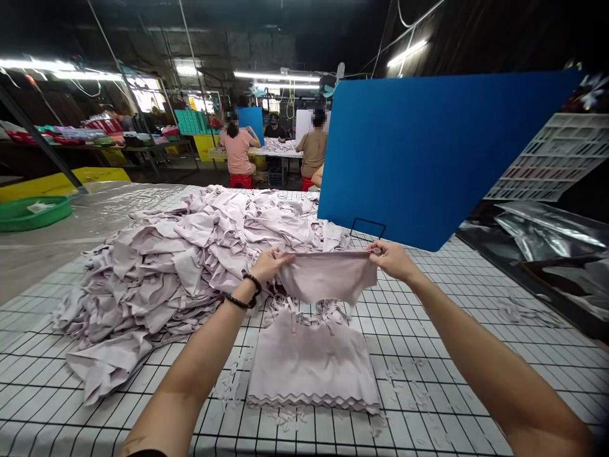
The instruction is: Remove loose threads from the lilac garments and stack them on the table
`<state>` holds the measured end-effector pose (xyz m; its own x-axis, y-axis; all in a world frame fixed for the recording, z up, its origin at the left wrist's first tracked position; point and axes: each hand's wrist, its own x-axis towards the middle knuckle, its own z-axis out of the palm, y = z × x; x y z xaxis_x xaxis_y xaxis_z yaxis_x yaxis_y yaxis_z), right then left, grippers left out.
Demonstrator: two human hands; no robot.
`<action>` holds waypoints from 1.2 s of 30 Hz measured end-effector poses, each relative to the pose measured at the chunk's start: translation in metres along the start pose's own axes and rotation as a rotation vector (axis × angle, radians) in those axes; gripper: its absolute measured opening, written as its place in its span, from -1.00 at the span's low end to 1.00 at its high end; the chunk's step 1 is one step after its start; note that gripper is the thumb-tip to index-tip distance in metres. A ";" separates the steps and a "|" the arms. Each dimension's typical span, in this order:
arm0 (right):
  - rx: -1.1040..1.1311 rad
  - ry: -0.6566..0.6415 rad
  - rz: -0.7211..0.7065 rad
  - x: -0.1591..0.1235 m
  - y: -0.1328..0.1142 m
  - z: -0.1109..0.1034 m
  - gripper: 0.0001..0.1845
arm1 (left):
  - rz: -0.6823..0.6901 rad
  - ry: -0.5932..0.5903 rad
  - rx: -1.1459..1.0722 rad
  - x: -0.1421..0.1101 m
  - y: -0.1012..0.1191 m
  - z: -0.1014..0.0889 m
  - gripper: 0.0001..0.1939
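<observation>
A pale lilac garment [330, 274] is stretched flat between my two hands, above the table. My left hand [269, 264], with dark bead bracelets at the wrist, pinches its upper left corner. Its upper right corner is pinched in the fingers of my right hand [394, 260]. Just below, nearer to me, lies a neat stack of lilac camisoles [314, 365], wavy hems towards me and thin straps at the far end. A large loose heap of the same lilac fabric [190, 260] spreads to the left, close to my left hand.
The table [419, 374] has a white cover with black grid lines and small fabric scraps. A large blue board [409, 152] stands behind my right hand, near a black wire stand [368, 223]. A green basin [35, 214] lies far left. Other people sit at tables beyond.
</observation>
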<state>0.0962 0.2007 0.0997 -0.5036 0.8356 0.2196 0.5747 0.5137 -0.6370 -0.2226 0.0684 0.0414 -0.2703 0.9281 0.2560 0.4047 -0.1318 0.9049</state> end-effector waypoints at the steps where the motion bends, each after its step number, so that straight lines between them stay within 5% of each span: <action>1: 0.002 -0.023 0.000 0.010 0.002 0.000 -0.78 | -0.004 0.017 -0.021 0.007 0.004 -0.006 -0.52; 5: 0.099 0.000 0.017 0.036 0.001 0.001 -0.75 | -0.017 0.043 -0.058 0.031 0.019 -0.030 -0.50; 8: 0.239 0.024 0.045 0.020 -0.005 0.004 -0.69 | -0.015 -0.017 0.009 0.023 0.025 -0.049 -0.56; 11: 0.339 -0.077 0.035 -0.033 -0.002 0.015 -0.68 | 0.002 -0.158 0.199 -0.023 0.018 -0.060 -0.70; 15: 0.221 -0.230 -0.053 -0.130 0.017 0.051 -0.73 | 0.126 -0.338 0.418 -0.119 -0.013 -0.052 -0.92; 20: -0.036 -0.239 -0.363 -0.208 0.033 0.087 -0.68 | 0.193 -0.372 0.516 -0.201 -0.043 -0.029 -0.75; 25: -0.148 -0.105 -0.436 -0.227 0.026 0.080 -0.66 | 0.312 -0.322 0.554 -0.217 -0.040 -0.024 -0.77; 31: -0.322 -0.269 -0.442 -0.247 0.019 0.083 -0.68 | 0.259 -0.418 0.585 -0.230 -0.029 -0.028 -0.74; 36: -0.328 -0.377 -0.391 -0.237 0.010 0.076 -0.77 | 0.192 -0.439 0.614 -0.231 -0.019 -0.031 -0.82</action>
<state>0.1718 -0.0068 -0.0146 -0.8744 0.4792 0.0765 0.4403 0.8498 -0.2899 -0.1952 -0.1542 -0.0247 0.1721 0.9783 0.1150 0.8553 -0.2063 0.4753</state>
